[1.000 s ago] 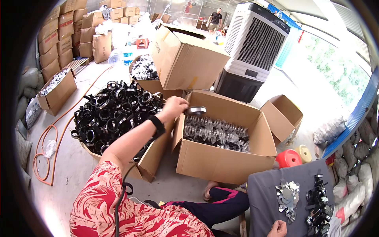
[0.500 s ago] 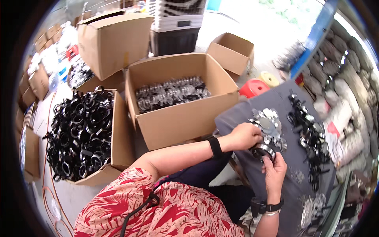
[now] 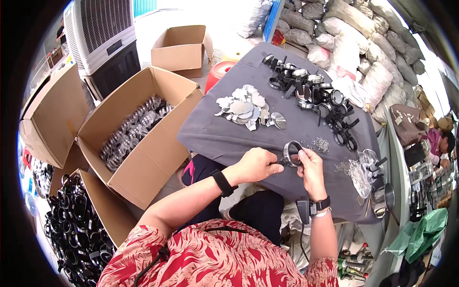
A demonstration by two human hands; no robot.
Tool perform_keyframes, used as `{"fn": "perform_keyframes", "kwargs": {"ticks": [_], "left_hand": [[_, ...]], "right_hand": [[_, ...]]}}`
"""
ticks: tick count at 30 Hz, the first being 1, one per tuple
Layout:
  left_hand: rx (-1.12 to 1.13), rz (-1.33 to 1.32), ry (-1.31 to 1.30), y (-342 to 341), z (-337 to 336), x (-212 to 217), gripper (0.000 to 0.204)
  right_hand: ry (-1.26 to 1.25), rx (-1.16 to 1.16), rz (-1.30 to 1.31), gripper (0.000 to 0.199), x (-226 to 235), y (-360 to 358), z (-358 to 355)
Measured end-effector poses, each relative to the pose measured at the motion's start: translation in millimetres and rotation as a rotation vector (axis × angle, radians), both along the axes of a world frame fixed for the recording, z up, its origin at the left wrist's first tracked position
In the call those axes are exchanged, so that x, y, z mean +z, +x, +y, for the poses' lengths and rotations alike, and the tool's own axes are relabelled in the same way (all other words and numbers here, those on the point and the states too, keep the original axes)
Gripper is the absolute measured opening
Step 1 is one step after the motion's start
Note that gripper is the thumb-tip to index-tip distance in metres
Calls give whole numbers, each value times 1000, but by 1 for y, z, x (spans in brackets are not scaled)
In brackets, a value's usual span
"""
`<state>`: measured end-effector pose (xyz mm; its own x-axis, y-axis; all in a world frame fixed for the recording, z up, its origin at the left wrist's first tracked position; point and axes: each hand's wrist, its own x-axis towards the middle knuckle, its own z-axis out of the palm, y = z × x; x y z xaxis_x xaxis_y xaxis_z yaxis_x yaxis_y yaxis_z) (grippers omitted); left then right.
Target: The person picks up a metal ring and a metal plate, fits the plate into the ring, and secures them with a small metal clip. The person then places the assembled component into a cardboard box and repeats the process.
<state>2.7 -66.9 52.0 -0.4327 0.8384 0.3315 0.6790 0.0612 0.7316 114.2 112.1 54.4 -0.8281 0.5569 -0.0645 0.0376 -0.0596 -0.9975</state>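
My left hand (image 3: 257, 164) and my right hand (image 3: 311, 168) together hold a black ring with a round lens (image 3: 291, 153) just above the grey cloth-covered table (image 3: 220, 136). The left hand pinches its handle end and the right hand's fingers curl against its right rim. A heap of round silvery discs (image 3: 246, 107) lies on the cloth beyond my hands. Several finished black rings with lenses (image 3: 315, 93) are spread at the far right of the table. A small scatter of tiny metal bits (image 3: 321, 143) sits just right of the held ring.
A cardboard box of shiny parts (image 3: 136, 131) stands left of the table, and a box of black rings (image 3: 71, 225) lower left. An empty box (image 3: 181, 48) and a cooler fan (image 3: 103, 38) are behind. Sacks (image 3: 363, 52) pile up at the right. Another person (image 3: 442, 141) sits far right.
My view has swung from the boxes to the table. My left hand left the box of shiny parts and joined my right hand at the black ring on the grey cloth.
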Motion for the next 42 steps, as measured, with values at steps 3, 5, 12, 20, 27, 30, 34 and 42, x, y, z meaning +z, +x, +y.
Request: {"fn": "perform_keyframes", "kwargs": {"ticks": [3,5,12,20,27,30,34,42], "left_hand": [[136,-124,-45,-4,20,-8,41],[230,-177,-105,-11,22,-15,43],[264,-387,156,-10,24,-35,60],[234,-84,212,-7,24,-43,46],[243,-122,239,-11,30,-46,44],[241,-92,259,-11,29,-41,43],[249,-84,256,-13,28,-48,42],[198,-155,213,0,28,-47,42]], "right_hand": [[42,-67,-4,23,-13,-6,19],[240,-186,-97,19,-18,-10,31],[969,-69,-159,23,-18,-49,74],[1518,238,-537,21,-8,-86,81],[1468,207,-214,19,15,-128,59],[1278,316,-218,28,22,-160,42],[1325,380,-391,23,19,-180,29],[1744,279,-122,13,-7,-153,29]]}}
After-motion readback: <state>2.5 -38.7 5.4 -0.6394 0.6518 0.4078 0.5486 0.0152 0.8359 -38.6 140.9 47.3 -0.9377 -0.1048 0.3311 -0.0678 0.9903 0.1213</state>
